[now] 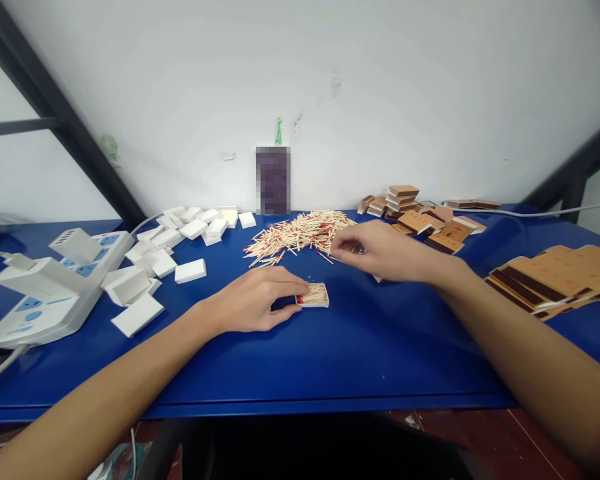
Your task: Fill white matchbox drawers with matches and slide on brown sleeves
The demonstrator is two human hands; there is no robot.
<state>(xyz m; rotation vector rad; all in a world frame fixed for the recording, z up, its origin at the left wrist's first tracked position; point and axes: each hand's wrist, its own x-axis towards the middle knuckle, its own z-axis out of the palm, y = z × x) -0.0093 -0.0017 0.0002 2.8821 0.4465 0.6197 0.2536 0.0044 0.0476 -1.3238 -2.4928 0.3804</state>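
A small white matchbox tray [320, 305] with matches in it lies on the blue table. My left hand [260, 300] grips its left end between thumb and fingers, red match heads showing beside the fingertips. Behind it is a heap of loose matches [300, 233]. My right hand [380, 250] hovers at the right edge of this heap, fingers curled in; whether anything is in them is hidden. A pale corner of some object shows just below that hand.
Several white trays [191, 271] are scattered at the left, beside a power strip [70, 293] with plugged-in chargers. Brown matchbox sleeves [415, 221] are piled at the back right, and flattened-looking sleeves [560, 277] stand in a row at the right. A pixelated dark panel [273, 180] leans against the wall.
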